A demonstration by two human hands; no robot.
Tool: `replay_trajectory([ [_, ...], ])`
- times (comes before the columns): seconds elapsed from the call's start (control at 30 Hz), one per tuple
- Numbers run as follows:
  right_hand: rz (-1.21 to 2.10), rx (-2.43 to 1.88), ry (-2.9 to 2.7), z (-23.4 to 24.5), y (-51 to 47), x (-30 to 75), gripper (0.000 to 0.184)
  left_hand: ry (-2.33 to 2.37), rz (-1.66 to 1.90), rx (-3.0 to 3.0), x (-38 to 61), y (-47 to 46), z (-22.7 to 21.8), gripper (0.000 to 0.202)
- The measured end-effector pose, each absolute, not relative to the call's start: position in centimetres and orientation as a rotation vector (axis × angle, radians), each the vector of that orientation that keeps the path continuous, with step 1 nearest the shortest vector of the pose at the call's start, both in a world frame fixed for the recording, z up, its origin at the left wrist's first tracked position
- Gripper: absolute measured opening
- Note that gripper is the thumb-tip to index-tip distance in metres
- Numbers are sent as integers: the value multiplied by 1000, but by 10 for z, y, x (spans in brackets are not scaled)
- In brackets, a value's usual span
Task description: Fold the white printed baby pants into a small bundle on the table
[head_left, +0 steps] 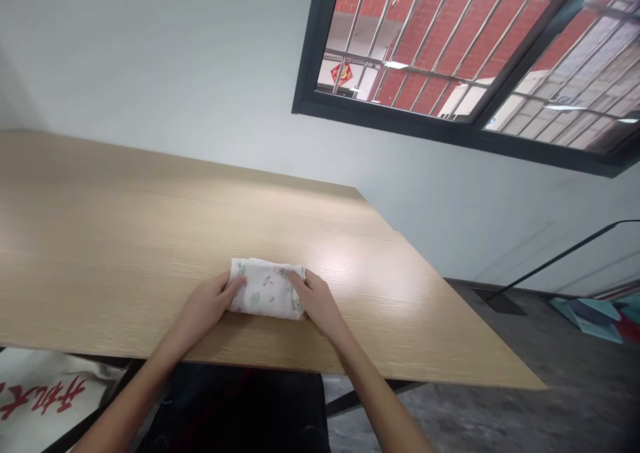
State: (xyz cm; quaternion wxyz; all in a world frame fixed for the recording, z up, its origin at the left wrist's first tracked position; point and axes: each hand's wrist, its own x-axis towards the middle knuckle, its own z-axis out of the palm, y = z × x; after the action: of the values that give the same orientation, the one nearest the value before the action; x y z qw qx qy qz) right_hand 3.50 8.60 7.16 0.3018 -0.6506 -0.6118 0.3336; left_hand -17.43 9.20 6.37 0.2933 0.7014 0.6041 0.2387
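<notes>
One folded cloth, white with small green prints, lies near the front edge of the table, lower centre of frame. Left hand and right hand bracket its ends, fingers narrow and together; grip or mere pressure cannot be told. Underside hidden; prints too small to read. Barred window upper right.

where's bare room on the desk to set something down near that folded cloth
Bare wood of the tabletop runs left of the left hand and beyond the folded printed cloth, toward the wall. More lies right of the right hand. It's crowded only at the cloth, where both hands touch its ends.
</notes>
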Motion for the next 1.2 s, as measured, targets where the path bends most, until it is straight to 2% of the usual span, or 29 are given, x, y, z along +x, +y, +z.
replay_trajectory([
  [0.03, 804, -1810, -1618, 70, 88, 30, 44, 1724, 625, 1869, -166, 95, 62, 46],
  [0.1, 418, -1897, -1669, 64, 88, 19, 40, 1928, 686, 1948, -151, 96, 57, 44],
  [0.17, -27, -1768, -1799, 54, 83, 9, 40, 2006, 867, 2196, -138, 94, 49, 47],
  [0.23, -259, -1562, -1986, 46, 79, 5, 42, 1910, 964, 2541, -133, 88, 39, 46],
  [0.33, -229, -1507, -2157, 40, 73, 22, 43, 1747, 751, 2765, -147, 78, 18, 45],
  [0.43, -234, -1695, -1932, 39, 56, 50, 39, 1773, 646, 2614, -175, 72, 8, 52],
  [0.57, -428, -1495, -1769, 31, 17, 48, 25, 1754, 683, 2416, -182, 96, 42, 58],
  [0.63, -437, -1375, -1900, 24, 9, 30, 30, 1630, 573, 2462, -167, 116, 68, 54],
  [0.73, -349, -1505, -1997, 20, 26, 11, 41, 1555, 325, 2484, -139, 124, 83, 39],
  [0.83, 22, -1648, -2094, 28, 58, 14, 45, 1809, 384, 2424, -121, 87, 58, 36],
  [0.93, 351, -1612, -2239, 47, 69, 26, 49, 2035, 761, 2328, -125, 37, 26, 45],
  [1.0, 408, -1600, -2271, 60, 63, 32, 48, 1826, 874, 2374, -141, 21, 17, 49],
  [1.1, 409, -1526, -2237, 68, 50, 27, 46, 1586, 745, 2407, -172, 33, 23, 42],
  [1.2, 346, -1414, -2273, 59, 51, 8, 71, 1755, 589, 2559, -184, 65, 28, 43],
])
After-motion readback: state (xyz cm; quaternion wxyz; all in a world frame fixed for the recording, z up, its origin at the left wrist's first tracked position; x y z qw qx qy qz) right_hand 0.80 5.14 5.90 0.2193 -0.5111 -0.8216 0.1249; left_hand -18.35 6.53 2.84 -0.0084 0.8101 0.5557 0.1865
